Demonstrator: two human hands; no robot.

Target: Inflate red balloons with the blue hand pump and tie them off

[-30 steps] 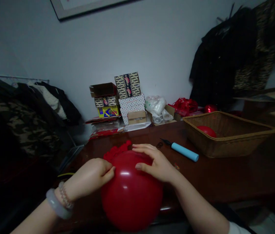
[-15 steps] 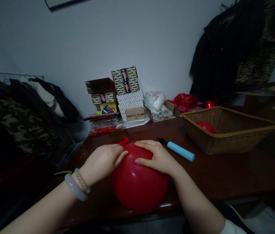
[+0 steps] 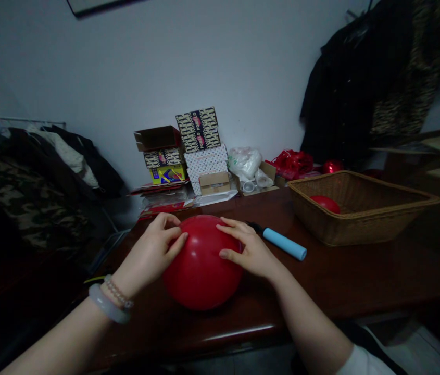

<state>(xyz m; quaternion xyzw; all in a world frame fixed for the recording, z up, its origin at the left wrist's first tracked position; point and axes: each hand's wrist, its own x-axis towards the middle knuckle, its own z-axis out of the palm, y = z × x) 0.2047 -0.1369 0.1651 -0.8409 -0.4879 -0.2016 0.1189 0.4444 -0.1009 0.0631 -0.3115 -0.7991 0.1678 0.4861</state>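
Note:
A round, inflated red balloon (image 3: 203, 276) is between my hands, just above or on the brown table. My left hand (image 3: 161, 239), with a bangle and beads on the wrist, has its fingers bent against the balloon's upper left side. On the upper right side, my right hand (image 3: 249, 247) presses with thumb and fingers. The balloon's neck is not in sight. Beyond my right hand lies a light blue hand pump (image 3: 284, 244) with a black nozzle end.
A wicker basket (image 3: 368, 229) with another red balloon (image 3: 326, 203) inside stands at the right of the table (image 3: 321, 291). Stacked boxes (image 3: 206, 161) and plastic bags (image 3: 245, 164) line the wall. Clothes (image 3: 337, 104) hang at both sides.
The balloon has shifted up and left, away from the table's front edge. My left hand has moved left with it and its fingers are more bent. My right hand stays on the balloon.

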